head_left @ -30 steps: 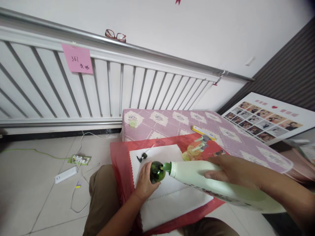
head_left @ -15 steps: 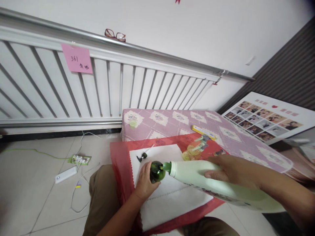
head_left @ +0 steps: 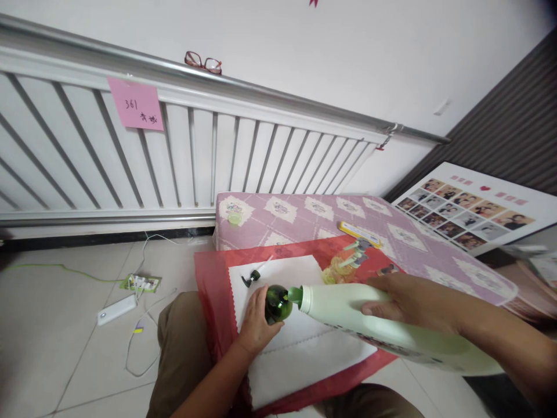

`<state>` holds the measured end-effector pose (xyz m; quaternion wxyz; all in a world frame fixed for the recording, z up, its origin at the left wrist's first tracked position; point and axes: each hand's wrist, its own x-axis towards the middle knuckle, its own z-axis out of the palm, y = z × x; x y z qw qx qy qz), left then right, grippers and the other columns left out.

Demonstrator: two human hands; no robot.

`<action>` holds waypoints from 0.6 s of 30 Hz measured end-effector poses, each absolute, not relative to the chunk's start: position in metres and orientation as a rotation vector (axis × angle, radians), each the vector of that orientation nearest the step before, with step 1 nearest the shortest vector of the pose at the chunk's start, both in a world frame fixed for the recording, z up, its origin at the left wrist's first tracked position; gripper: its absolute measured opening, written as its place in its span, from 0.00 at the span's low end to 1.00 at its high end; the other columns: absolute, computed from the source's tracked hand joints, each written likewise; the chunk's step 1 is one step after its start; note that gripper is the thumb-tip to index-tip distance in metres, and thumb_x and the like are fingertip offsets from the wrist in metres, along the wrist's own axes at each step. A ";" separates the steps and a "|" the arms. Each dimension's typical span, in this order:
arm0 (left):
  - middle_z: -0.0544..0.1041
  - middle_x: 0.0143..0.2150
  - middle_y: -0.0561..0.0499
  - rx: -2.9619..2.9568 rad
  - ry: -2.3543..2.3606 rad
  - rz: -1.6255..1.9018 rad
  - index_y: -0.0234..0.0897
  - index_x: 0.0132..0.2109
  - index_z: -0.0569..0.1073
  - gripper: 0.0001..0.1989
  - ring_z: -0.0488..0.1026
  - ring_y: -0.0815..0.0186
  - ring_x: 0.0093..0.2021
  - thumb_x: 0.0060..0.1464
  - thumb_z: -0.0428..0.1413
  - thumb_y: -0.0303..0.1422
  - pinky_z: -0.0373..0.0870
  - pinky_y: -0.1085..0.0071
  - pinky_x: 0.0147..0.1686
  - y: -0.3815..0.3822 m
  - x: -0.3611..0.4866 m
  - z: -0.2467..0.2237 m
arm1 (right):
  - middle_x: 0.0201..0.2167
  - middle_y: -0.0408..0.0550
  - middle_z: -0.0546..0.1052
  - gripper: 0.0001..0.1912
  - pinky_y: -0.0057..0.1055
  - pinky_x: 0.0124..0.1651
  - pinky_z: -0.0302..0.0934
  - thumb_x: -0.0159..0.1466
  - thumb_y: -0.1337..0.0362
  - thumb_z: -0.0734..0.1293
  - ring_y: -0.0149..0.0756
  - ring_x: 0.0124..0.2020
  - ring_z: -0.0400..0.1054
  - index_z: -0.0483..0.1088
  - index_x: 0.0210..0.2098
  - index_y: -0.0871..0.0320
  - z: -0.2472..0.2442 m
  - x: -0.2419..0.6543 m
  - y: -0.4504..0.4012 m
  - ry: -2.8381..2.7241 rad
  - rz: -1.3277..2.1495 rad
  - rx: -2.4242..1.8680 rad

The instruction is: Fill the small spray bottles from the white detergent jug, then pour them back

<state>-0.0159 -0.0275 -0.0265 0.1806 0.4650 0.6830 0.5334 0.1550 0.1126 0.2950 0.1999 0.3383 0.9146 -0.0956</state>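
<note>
My left hand (head_left: 256,325) is wrapped round a dark green round bottle (head_left: 278,304) above a white cloth (head_left: 304,371). In my right hand (head_left: 400,302) is a large pale green jug (head_left: 339,305), tilted on its side. Its green spout (head_left: 295,295) points left at the top of the green bottle. Whether liquid runs between them cannot be made out. A black pump head (head_left: 251,278) lies on the cloth, left of the bottle. Yellowish spray bottles (head_left: 342,267) lie beyond the jug.
Under the white cloth is a red cloth (head_left: 211,290) on a purple patterned table cover (head_left: 300,223). A yellow box (head_left: 360,234) and a pale green cap (head_left: 235,218) lie there. A power strip (head_left: 141,283) and a white device (head_left: 116,309) are on the floor.
</note>
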 end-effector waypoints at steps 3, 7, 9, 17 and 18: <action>0.64 0.64 0.37 1.303 1.938 1.501 0.36 0.66 0.54 0.45 0.61 0.47 0.65 0.40 0.62 0.28 0.59 0.46 0.64 -0.027 -0.016 -0.026 | 0.38 0.51 0.81 0.20 0.42 0.41 0.66 0.62 0.46 0.62 0.52 0.39 0.75 0.75 0.40 0.52 0.297 0.155 0.112 2.473 -0.367 0.936; 0.64 0.64 0.37 1.298 1.930 1.501 0.36 0.66 0.55 0.46 0.61 0.47 0.65 0.39 0.63 0.28 0.58 0.48 0.65 -0.027 -0.016 -0.028 | 0.40 0.53 0.81 0.20 0.44 0.44 0.65 0.62 0.46 0.62 0.54 0.42 0.74 0.75 0.42 0.53 0.301 0.153 0.109 2.477 -0.373 0.954; 0.64 0.64 0.38 1.292 1.929 1.512 0.36 0.66 0.55 0.46 0.61 0.48 0.65 0.39 0.63 0.29 0.58 0.49 0.65 -0.027 -0.016 -0.029 | 0.40 0.52 0.81 0.20 0.43 0.44 0.65 0.61 0.46 0.62 0.54 0.42 0.74 0.75 0.42 0.52 0.302 0.152 0.108 2.468 -0.375 0.960; 0.64 0.64 0.36 1.290 1.932 1.490 0.33 0.66 0.56 0.45 0.61 0.48 0.65 0.40 0.63 0.29 0.58 0.49 0.66 -0.026 -0.016 -0.028 | 0.39 0.52 0.81 0.21 0.43 0.43 0.65 0.62 0.45 0.62 0.53 0.41 0.74 0.75 0.42 0.53 0.300 0.153 0.110 2.458 -0.376 0.958; 0.63 0.65 0.35 1.293 1.932 1.482 0.33 0.66 0.55 0.45 0.60 0.48 0.65 0.40 0.63 0.29 0.57 0.50 0.66 -0.026 -0.017 -0.028 | 0.40 0.53 0.81 0.22 0.44 0.44 0.65 0.62 0.44 0.62 0.53 0.41 0.74 0.75 0.42 0.53 0.300 0.153 0.111 2.455 -0.366 0.959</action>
